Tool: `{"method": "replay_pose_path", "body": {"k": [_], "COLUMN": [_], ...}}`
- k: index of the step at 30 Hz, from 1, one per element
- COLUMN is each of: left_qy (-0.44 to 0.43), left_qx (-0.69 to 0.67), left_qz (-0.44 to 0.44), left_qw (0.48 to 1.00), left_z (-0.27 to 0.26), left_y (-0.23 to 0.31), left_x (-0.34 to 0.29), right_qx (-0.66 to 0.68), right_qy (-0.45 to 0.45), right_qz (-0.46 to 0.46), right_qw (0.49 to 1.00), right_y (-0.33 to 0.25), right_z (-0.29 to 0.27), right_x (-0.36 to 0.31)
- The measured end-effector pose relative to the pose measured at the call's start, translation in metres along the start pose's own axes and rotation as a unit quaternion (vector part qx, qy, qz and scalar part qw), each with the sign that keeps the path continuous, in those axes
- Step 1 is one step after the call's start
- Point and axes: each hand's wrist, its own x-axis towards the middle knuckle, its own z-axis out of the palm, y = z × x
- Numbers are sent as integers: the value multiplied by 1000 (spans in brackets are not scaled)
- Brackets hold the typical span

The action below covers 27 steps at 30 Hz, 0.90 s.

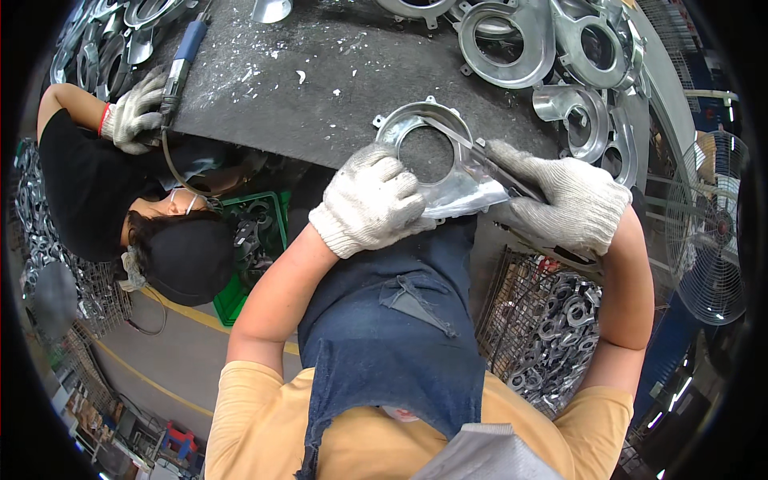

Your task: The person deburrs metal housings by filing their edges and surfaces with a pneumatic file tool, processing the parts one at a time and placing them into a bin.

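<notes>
A shiny cast-metal housing (444,164) with a round opening lies at the near edge of the dark workbench (320,88). My left hand (372,200), in a white knit glove, presses down on the housing's lower left part. My right hand (564,200), also gloved, grips a slim metal file (472,144) whose blade reaches across the housing's rim toward the upper left.
Several similar metal housings (552,48) are piled at the bench's far right. A co-worker at the left holds a blue-handled tool (180,64) in a gloved hand (136,112). A wire basket of metal parts (552,328) stands below right, a green crate (256,232) below the bench, a fan (716,232) at the right.
</notes>
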Motion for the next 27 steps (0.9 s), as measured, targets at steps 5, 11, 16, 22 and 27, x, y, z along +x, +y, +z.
{"method": "replay_pose_path", "body": {"k": [5, 11, 16, 22, 27], "left_qy": [11, 38, 67, 136, 176], "left_qx": [79, -29, -63, -99, -128], "left_qz": [-71, -120, -129, -146, -174], "left_qw": [994, 992, 987, 975, 961], "left_z": [-17, -65, -76, -67, -61], "left_y": [13, 17, 16, 17, 13], "left_x": [-4, -6, -2, 5, -11], "right_qx": [88, 398, 367, 306, 280], "right_qy": [139, 390, 281, 232, 245], "right_qz": [-7, -61, 17, 78, 104], "right_qw": [986, 828, 886, 920, 922], "right_y": [31, 37, -5, 7, 22], "right_z": [50, 214, 171, 147, 145], "right_x": [-18, 13, 16, 9, 3]}}
